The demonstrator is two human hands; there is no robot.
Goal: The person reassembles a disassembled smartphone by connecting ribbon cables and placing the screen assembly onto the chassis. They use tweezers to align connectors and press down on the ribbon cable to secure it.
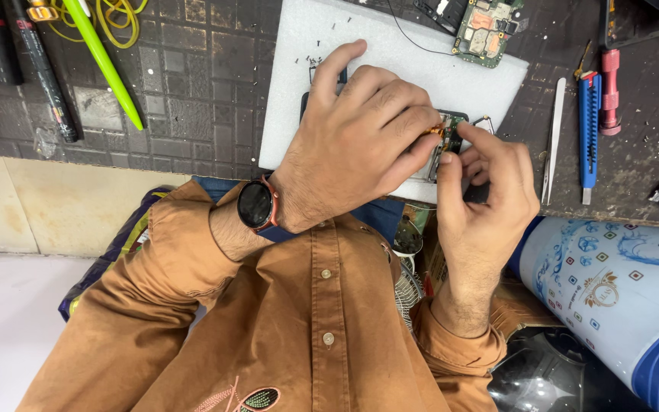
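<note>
Closest to the camera, two orange-brown sleeves (215,328) run up from the bottom edge, the left wrist wearing a dark round watch (257,204). Just beyond, the left hand (360,141) lies palm down over an opened phone (445,145), fingers curled and spread loosely across it, hiding most of its body; whether it pinches anything underneath I cannot tell. The right hand (486,187) comes up from below on the other side, fingers drawn narrow with thumb and fingertips pressed against the exposed end of the phone, where a bit of green board and an orange strip show. So the phone sits directly under both hands, its long axis running roughly left to right across the view, the left hand covering it and the right hand working at its right end. It rests on a white foam pad (299,91) on the dark tabletop (192,84). To the right lie tweezers (553,141), a blue knife (589,126) and a red screwdriver (611,91). Farther off, a loose green circuit board (488,29) sits at the pad's far corner, and a lime green pen (104,61) lies far left.
</note>
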